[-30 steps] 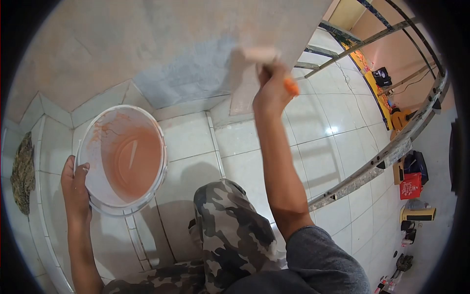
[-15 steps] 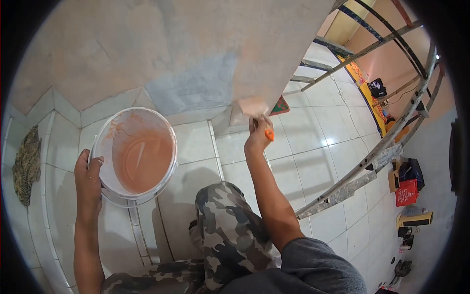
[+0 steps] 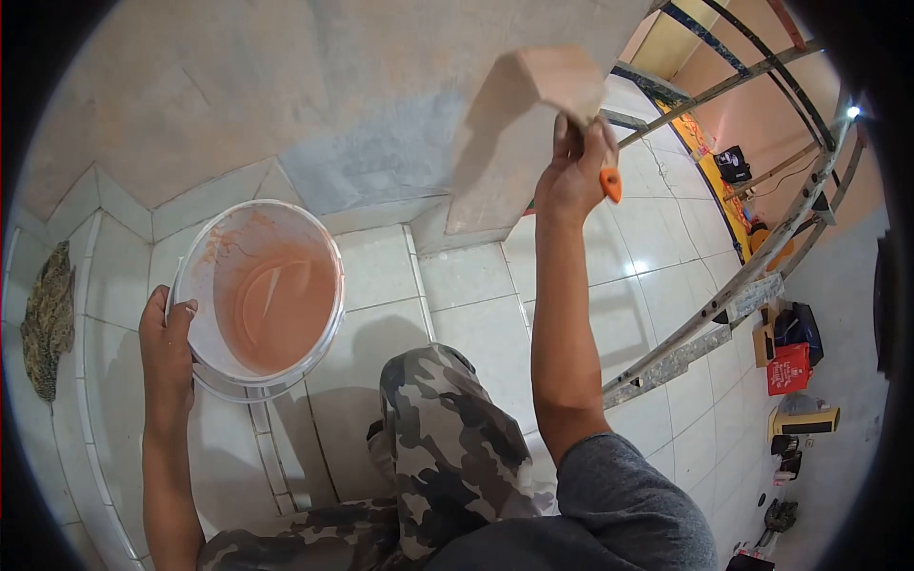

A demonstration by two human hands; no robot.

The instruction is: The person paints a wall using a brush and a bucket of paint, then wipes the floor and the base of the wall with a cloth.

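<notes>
My left hand (image 3: 169, 347) grips the rim and side of a white bucket (image 3: 195, 324), tilted so that the orange-pink paint (image 3: 295, 314) inside shows. Raised at upper right, my right hand (image 3: 576, 171) is closed around the orange-ended handle of a wide brush (image 3: 564, 78). The brush head is coated in paint, slightly blurred, and lies over the wall near its right edge; whether it touches the wall is unclear. A bluish-grey patch (image 3: 371, 157) marks the lower part of the pinkish wall (image 3: 286, 76).
Tiled steps (image 3: 371, 266) lie below the wall. A metal scaffold (image 3: 762, 257) curves along the right. A crumpled rag (image 3: 49, 324) is at far left. Beyond the scaffold are a red bag (image 3: 789, 368), a black bag (image 3: 732, 165) and other items on the floor.
My right hand and the brush have moved up and to the right, from the wall's lower corner to higher on it. My left hand and the bucket stay nearly where they were.
</notes>
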